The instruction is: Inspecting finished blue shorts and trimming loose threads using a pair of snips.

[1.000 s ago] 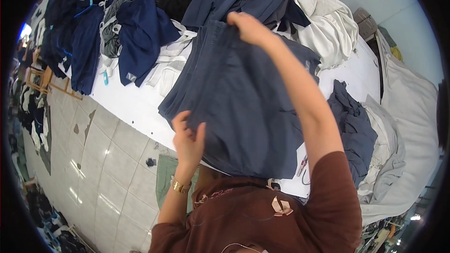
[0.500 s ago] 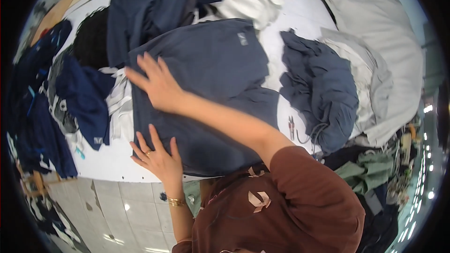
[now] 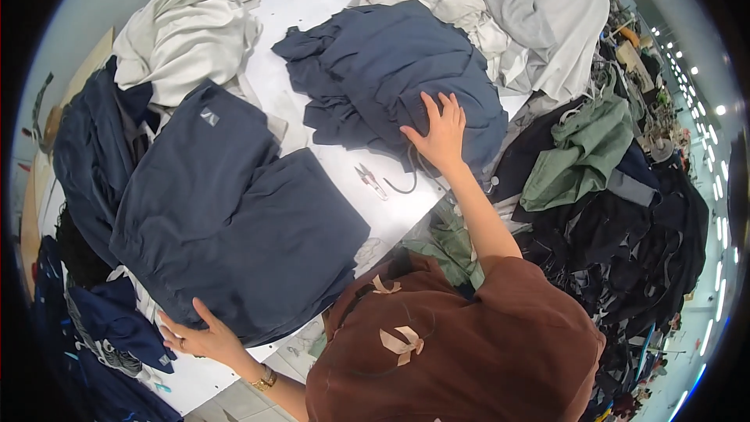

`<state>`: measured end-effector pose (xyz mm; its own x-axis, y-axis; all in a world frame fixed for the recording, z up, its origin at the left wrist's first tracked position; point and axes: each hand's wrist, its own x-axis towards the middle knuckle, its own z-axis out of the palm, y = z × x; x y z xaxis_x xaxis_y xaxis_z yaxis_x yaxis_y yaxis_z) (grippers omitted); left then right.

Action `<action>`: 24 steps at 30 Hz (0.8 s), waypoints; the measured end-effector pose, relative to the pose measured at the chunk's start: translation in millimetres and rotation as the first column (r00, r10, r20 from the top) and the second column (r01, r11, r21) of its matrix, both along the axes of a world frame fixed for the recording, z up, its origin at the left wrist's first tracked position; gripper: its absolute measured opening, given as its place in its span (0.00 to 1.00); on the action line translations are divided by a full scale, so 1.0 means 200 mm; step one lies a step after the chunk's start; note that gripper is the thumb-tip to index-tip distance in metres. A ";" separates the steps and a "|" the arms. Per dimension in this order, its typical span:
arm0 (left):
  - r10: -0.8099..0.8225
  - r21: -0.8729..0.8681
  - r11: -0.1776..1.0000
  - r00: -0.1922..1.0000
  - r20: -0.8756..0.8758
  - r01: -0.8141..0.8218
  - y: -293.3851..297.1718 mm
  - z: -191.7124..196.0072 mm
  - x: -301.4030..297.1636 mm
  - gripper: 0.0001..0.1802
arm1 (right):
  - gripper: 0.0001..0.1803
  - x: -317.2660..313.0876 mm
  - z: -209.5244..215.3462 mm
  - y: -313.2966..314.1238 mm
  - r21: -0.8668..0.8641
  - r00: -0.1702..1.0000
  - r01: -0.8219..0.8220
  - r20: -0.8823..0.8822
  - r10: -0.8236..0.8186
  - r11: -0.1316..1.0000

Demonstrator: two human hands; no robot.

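A dark blue-grey garment (image 3: 226,211), with two leg-like parts and a small pale mark, is spread on the white table. At its lower left edge lies my left hand (image 3: 205,337), open, its thumb and fingers apart. Out to the right, my right hand (image 3: 442,134) is on a crumpled heap of the same blue-grey cloth (image 3: 367,70). The fingers of that hand are spread and not closed round the cloth. Between garment and heap lie small thread snips (image 3: 372,181), beside a dark curved cord (image 3: 402,187).
Cream cloth (image 3: 187,39) and more dark blue garments (image 3: 98,160) are piled on the far left. Pale grey cloth (image 3: 539,16) covers the far right. Green (image 3: 582,152) and black cloth (image 3: 601,258) is heaped beyond the right table edge. Navy pieces (image 3: 117,320) lie at lower left.
The view has swung to the right. My right hand has left the spread garment and moved onto the blue-grey heap; my left hand stays by the garment's lower left edge.
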<state>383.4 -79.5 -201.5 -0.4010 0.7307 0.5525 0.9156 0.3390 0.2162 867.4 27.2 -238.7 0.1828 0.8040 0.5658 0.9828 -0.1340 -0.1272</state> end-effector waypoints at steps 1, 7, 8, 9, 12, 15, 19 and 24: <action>-0.034 0.050 0.998 0.997 0.071 0.031 0.03 0.03 0.10 0.35 | 0.35 0.05 -0.02 -0.02 -0.002 1.000 0.008 -0.009 -0.008 1.000; -0.344 0.111 0.939 0.902 0.259 0.326 0.19 0.12 0.50 0.30 | 0.09 0.23 0.18 0.12 0.191 0.671 -0.008 -0.727 0.147 0.982; -0.399 0.110 0.917 0.864 0.308 0.384 0.22 0.13 0.57 0.28 | 0.09 0.25 0.30 0.15 0.188 0.670 -0.014 -0.727 0.149 0.982; -0.441 0.110 0.896 0.826 0.350 0.431 0.24 0.15 0.64 0.27 | 0.11 0.24 0.42 0.20 0.108 0.688 -0.089 -0.712 0.139 0.990; -0.536 0.054 0.819 0.728 0.427 0.571 0.27 0.22 0.81 0.21 | 0.18 0.14 0.51 0.22 -0.163 0.789 -0.279 -0.600 0.130 0.946; -0.544 0.053 0.801 0.690 0.476 0.596 0.27 0.23 0.90 0.19 | 0.29 0.11 0.28 0.12 -0.166 0.947 -0.307 0.041 0.318 0.937; -0.492 0.042 0.833 0.704 0.512 0.552 0.24 0.19 0.84 0.17 | 0.19 0.27 0.21 0.16 -0.244 0.948 -0.316 -0.126 0.293 0.917; -0.483 0.027 0.811 0.641 0.597 0.585 0.28 0.21 0.81 0.17 | 0.09 0.16 0.74 0.32 0.353 0.767 -0.446 -0.323 0.555 0.822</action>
